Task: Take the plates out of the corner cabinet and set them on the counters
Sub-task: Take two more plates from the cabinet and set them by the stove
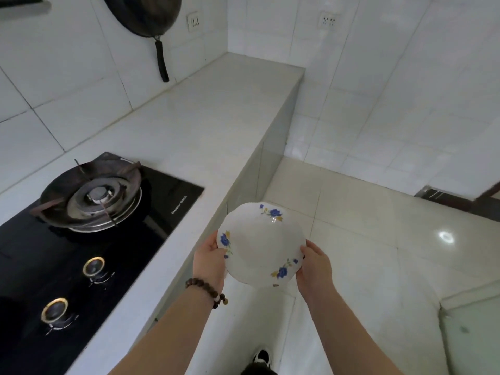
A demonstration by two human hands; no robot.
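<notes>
While both hands (261,262) grip the plate (259,244) rim, the desk (189,125) lies upper left, left hand (209,259) nearer.

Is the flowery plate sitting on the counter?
No, the left hand and right hand hold the plate above the floor, beside the counter.

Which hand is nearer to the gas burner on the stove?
Left. The left hand grips the floral plate on the side facing the gas burner; the right hand grips its opposite side.

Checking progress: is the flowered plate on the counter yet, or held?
Held: left hand and right hand grip the plate by its rim, beside the counter.
</notes>
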